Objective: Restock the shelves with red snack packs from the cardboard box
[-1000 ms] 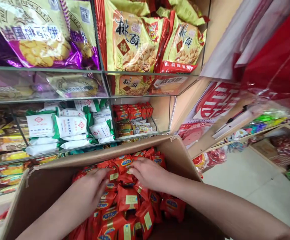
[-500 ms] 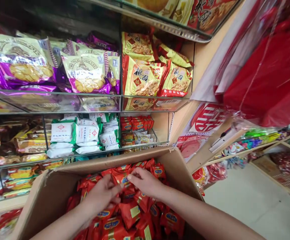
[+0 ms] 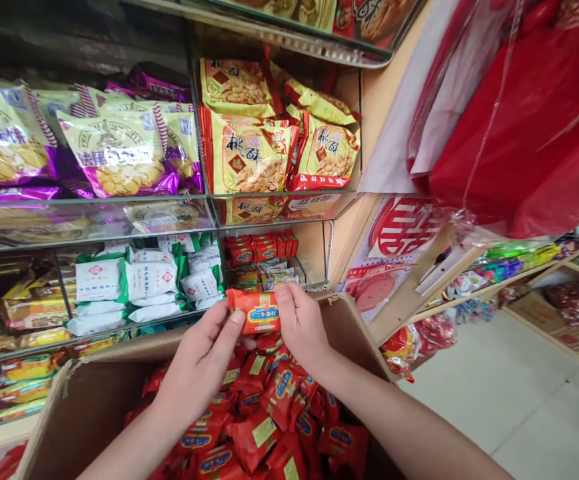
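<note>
**Pinching one red packet (image 3: pixel 259 319) two-handed above the carton (image 3: pixel 89 393).**

Clock is centred on the packet as I see it, biggest first.

Shelf unit (image 3: pixel 382 100): fills the view from 9 through 12 to 1, glass dividers, wood side panel.

Carton: cardboard, top flaps not across it, spans 8 to 4. Packet and hands cover part of its far rim.

Red pile (image 3: pixel 254 433): at 6, inside the carton, same-looking packets, heaped at mixed angles.

Red hanging bundle (image 3: pixel 514 147): at 2, in clear wrap.

Purple-and-cream biscuit bags (image 3: pixel 119 153): at 10-11. Yellow bags (image 3: pixel 252 157): at 12, same tier.

White-and-green packs (image 3: pixel 152 277): at 9-10, tier below, stacked.

My left hand (image 3: pixel 206 347): at 8, thumb on the packet's left end, clamped. My right hand (image 3: pixel 304 327): at 3-4, thumb on its top right corner, also clamped; fingers behind mostly hidden.

Packet: roughly level, blue-and-yellow label facing me, clear of the pile.
</note>
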Available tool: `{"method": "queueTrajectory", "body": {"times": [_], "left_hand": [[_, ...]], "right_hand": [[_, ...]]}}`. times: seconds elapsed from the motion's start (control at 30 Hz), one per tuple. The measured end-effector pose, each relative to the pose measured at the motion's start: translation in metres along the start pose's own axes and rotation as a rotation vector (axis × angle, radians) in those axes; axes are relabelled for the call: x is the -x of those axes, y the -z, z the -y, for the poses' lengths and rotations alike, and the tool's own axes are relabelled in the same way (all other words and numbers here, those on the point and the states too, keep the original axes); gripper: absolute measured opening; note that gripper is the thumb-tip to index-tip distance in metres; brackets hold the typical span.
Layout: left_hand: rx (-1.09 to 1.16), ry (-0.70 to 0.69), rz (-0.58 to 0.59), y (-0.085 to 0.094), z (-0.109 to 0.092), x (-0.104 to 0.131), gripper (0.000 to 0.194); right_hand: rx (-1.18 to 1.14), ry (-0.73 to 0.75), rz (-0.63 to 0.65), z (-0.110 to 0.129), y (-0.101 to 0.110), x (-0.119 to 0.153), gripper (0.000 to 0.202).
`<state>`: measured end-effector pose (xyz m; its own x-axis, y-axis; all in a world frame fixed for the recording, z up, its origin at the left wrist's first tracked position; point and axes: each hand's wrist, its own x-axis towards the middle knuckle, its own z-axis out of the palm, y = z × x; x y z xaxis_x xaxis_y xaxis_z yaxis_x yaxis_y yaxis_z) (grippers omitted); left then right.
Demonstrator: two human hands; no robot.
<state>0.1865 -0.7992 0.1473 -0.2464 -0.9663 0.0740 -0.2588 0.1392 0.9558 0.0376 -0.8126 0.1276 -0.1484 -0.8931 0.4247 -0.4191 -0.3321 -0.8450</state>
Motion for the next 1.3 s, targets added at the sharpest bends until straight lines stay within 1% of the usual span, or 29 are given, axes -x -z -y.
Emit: {"method": "queueTrajectory", "body": {"times": [0.07,0.13,0.27,0.33,0.4,0.5,0.6,0.63,0.7,0.77,0.8,0.83,0.87,0.9,0.93,0.97,1.0,1.03,1.07,1.13,1.23,1.3], "left_hand": [[-0.108,0.003,-0.062,-0.001,0.005,0.001,0.032],[-0.162,0.020,-0.079,-0.004,0.010,0.003,0.032],[-0.228,0.037,-0.056,-0.015,0.016,0.004,0.022],[-0.308,0.002,-0.033,-0.022,0.016,0.004,0.019],[-0.406,-0.065,-0.011,-0.026,0.014,0.003,0.020],[-0.486,-0.122,0.032,-0.023,0.013,0.002,0.022],[-0.501,-0.130,0.056,-0.013,0.022,0.005,0.021],[-0.499,-0.136,0.056,-0.009,0.027,0.007,0.021],[-0.490,-0.148,0.042,-0.001,0.038,0.014,0.020],[-0.488,-0.140,-0.018,0.007,0.047,0.022,0.018],[-0.493,-0.144,-0.065,0.011,0.050,0.026,0.017],[-0.503,-0.162,-0.116,0.014,0.052,0.028,0.017],[-0.519,-0.195,-0.168,0.017,0.053,0.030,0.018],[-0.544,-0.227,-0.215,0.019,0.053,0.030,0.019],[-0.575,-0.240,-0.240,0.020,0.052,0.030,0.020],[-0.610,-0.225,-0.247,0.019,0.050,0.028,0.021],[-0.645,-0.187,-0.237,0.018,0.048,0.027,0.021],[-0.682,-0.139,-0.219,0.017,0.045,0.026,0.021],[-0.713,-0.099,-0.198,0.015,0.042,0.024,0.020],[-0.769,-0.070,-0.181,0.012,0.036,0.023,0.020],[-0.835,-0.050,-0.213,0.012,0.034,0.026,0.018],[-0.834,-0.039,-0.277,0.014,0.039,0.032,0.017]], "right_hand": [[0.011,0.017,-0.011,-0.005,-0.003,0.000,0.034],[0.018,0.032,-0.011,-0.010,-0.003,0.002,0.034],[0.042,0.026,-0.010,-0.025,0.005,0.012,0.032],[0.039,-0.004,-0.020,-0.034,0.011,0.018,0.032],[0.008,-0.030,-0.013,-0.042,0.016,0.023,0.032],[-0.012,-0.028,0.015,-0.049,0.015,0.030,0.031],[0.041,-0.016,0.038,-0.049,0.006,0.034,0.033],[0.077,0.005,0.053,-0.047,0.005,0.035,0.033],[0.215,0.124,0.061,-0.042,0.007,0.035,0.032],[0.466,0.234,-0.026,-0.037,0.020,0.033,0.023],[0.614,0.233,-0.094,-0.035,0.031,0.032,0.019],[0.750,0.178,-0.146,-0.036,0.044,0.032,0.026],[0.854,0.077,-0.148,-0.038,0.057,0.033,0.039],[0.914,-0.051,-0.090,-0.043,0.071,0.035,0.048],[0.926,-0.171,0.019,-0.049,0.084,0.039,0.050],[0.904,-0.265,0.144,-0.056,0.096,0.045,0.045],[0.870,-0.328,0.255,-0.063,0.106,0.050,0.036],[0.837,-0.360,0.335,-0.069,0.114,0.056,0.028],[0.814,-0.368,0.378,-0.073,0.119,0.062,0.024],[0.799,-0.336,0.403,-0.076,0.126,0.068,0.020],[0.795,-0.283,0.399,-0.072,0.127,0.072,0.019],[0.782,-0.260,0.389,-0.069,0.127,0.076,0.020]]}}
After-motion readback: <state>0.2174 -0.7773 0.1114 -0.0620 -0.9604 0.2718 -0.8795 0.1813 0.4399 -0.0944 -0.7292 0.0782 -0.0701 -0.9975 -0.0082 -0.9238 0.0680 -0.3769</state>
